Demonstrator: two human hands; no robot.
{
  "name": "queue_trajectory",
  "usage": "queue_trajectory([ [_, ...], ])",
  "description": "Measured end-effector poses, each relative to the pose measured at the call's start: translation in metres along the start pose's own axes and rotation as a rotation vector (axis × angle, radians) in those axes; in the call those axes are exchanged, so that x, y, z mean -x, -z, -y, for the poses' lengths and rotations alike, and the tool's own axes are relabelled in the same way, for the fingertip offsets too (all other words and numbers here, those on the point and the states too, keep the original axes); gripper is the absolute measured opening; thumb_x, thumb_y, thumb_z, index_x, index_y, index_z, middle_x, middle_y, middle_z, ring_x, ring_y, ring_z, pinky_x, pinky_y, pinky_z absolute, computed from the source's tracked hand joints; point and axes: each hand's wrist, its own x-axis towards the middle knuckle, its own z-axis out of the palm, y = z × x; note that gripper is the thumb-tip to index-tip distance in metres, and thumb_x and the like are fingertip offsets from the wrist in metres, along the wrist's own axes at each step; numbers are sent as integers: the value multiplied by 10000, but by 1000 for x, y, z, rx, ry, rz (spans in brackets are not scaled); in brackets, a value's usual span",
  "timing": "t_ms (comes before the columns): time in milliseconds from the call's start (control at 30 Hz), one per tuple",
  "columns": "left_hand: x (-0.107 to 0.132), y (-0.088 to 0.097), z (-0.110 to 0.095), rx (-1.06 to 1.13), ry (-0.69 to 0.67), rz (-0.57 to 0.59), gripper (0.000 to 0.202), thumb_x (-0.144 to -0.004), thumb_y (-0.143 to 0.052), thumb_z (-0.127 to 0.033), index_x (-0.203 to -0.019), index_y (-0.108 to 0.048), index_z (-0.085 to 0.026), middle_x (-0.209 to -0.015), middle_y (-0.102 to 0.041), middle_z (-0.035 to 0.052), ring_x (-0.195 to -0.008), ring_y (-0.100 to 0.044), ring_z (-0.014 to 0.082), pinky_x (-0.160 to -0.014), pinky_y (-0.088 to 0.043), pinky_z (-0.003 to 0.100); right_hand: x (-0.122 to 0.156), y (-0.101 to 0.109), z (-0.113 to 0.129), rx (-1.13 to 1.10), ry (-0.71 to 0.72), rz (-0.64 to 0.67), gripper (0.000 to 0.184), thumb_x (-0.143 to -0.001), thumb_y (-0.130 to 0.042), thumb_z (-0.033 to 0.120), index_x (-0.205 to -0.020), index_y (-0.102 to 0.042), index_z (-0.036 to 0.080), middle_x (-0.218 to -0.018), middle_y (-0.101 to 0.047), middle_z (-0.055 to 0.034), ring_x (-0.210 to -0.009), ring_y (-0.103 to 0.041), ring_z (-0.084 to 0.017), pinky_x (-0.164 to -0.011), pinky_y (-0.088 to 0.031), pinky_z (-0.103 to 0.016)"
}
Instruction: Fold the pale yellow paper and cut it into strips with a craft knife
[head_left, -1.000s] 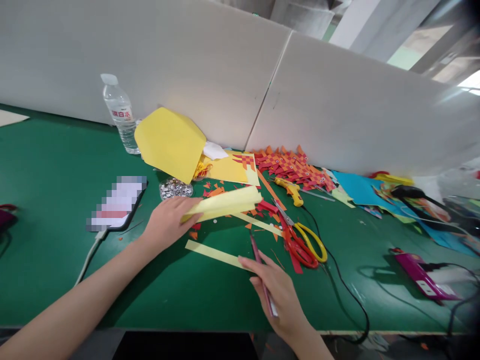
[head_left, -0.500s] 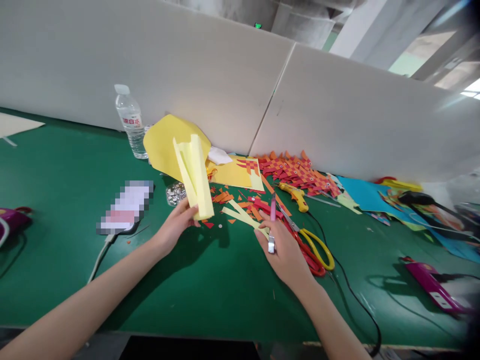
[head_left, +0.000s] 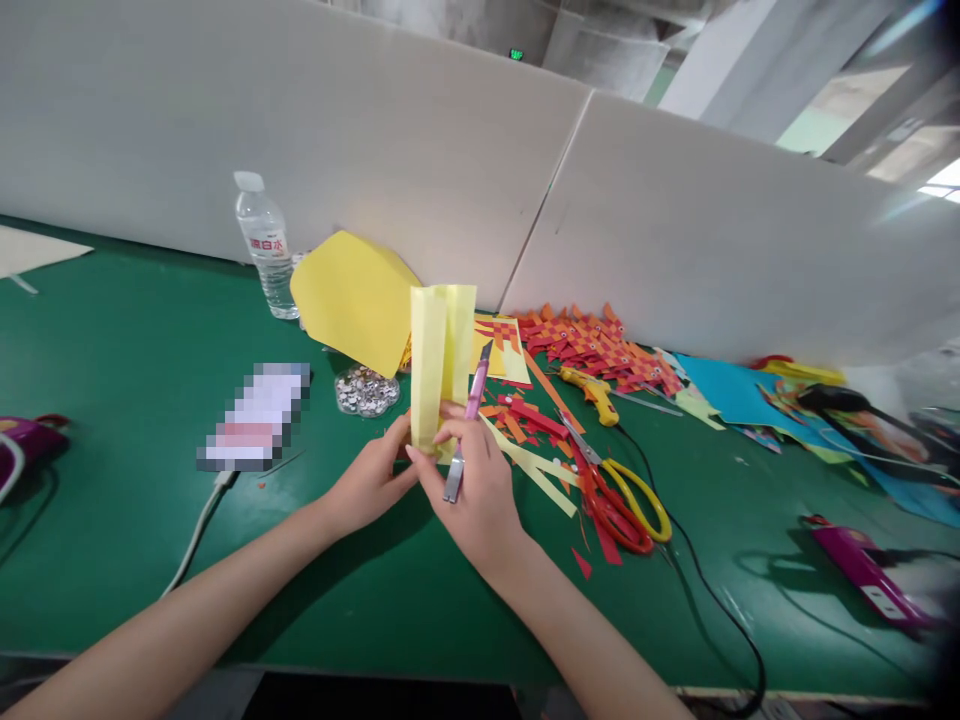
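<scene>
A folded sheet of pale yellow paper [head_left: 429, 350] stands upright above the table, its creased sides facing me. My left hand [head_left: 367, 482] grips its lower left edge, fingers partly hidden behind it. My right hand [head_left: 480, 505] is closed around a pink craft knife [head_left: 475, 392], blade pointing up and away, while its thumb and fingers also touch the bottom of the paper. Pale yellow strips [head_left: 544, 478] lie crossed just right of this hand. Scissors with red handles [head_left: 619, 515] and a pair with yellow handles [head_left: 651, 500] rest beyond them.
Behind the hands are a yellow sheet [head_left: 349, 300], a tray of small googly eyes [head_left: 366, 390] and a heap of red-orange paper pieces [head_left: 592, 345]. A yellow glue gun [head_left: 592, 392] trails a black cord. A water bottle [head_left: 264, 250] and phone [head_left: 259, 415] stand left; a purple power strip [head_left: 862, 575] lies right.
My left hand has brought the folded paper rightward and turned it more upright. My right hand, with the craft knife, has moved left from the strips to the paper's lower edge.
</scene>
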Motion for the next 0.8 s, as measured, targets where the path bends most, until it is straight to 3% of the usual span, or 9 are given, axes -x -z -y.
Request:
queue_trajectory([
  [133, 1, -3, 4, -98, -22, 87, 366, -857, -508, -331, -1197, -464, -203, -1042, -616, 62, -904, -593, 200, -815, -476, 318, 2, 0, -4, 11, 23, -56, 124, -844, -514, 103, -840, -465, 217, -852, -614, -51, -810, -608, -177, -705, -511, -309],
  [267, 1, -2, 2, -104, 61, 35, 356, -795, -598, -390, -1091, -546, -200, -990, -622, 60, -889, -571, 209, -796, -466, 331, 8, 14, -11, 82, 118, -50, 179, -824, -461, 39, -819, -500, 213, -853, -642, -51, -773, -608, -168, -684, -494, -297],
  [367, -1, 4, -4, 83, 179, 8, 378, -762, -628, -421, -1049, -566, -184, -989, -630, 65, -874, -575, 203, -753, -466, 315, 17, 34, -22, 165, 215, -21, 202, -802, -476, 11, -815, -512, 209, -884, -658, -70, -803, -604, -186, -687, -485, -310],
  [467, -3, 11, -8, 337, 225, 26, 338, -781, -585, -434, -969, -577, -153, -928, -643, 70, -849, -585, 190, -701, -455, 284, 34, 54, -37, 182, 250, 89, 229, -786, -478, -21, -818, -505, 204, -858, -642, -77, -795, -591, -192, -683, -479, -318],
  [567, -6, 14, -8, 420, 260, -40, 264, -798, -566, -428, -798, -508, -171, -764, -612, 21, -755, -579, 156, -597, -411, 235, 54, 67, -51, 150, 197, 167, 240, -788, -464, -35, -818, -490, 202, -849, -618, -75, -771, -566, -180, -676, -476, -314],
  [633, -8, 13, -6, 420, 285, -104, 300, -786, -591, -407, -694, -408, -187, -646, -514, -36, -668, -541, 120, -552, -380, 208, 66, 72, -57, 131, 168, 225, 236, -794, -451, -32, -826, -487, 200, -853, -602, -75, -776, -552, -178, -683, -475, -314],
  [733, -9, 9, -1, 396, 297, -151, 353, -748, -636, -345, -665, -328, -195, -597, -382, -82, -563, -443, 73, -529, -359, 186, 78, 74, -64, 106, 142, 301, 241, -797, -418, -26, -837, -478, 204, -848, -584, -69, -765, -537, -174, -677, -472, -310],
  [800, -9, 7, 4, 375, 309, -122, 387, -691, -687, -282, -696, -308, -204, -609, -390, -96, -538, -426, 61, -510, -343, 175, 81, 73, -66, 88, 128, 330, 248, -788, -405, -23, -847, -473, 209, -837, -573, -62, -751, -529, -174, -664, -469, -306],
])
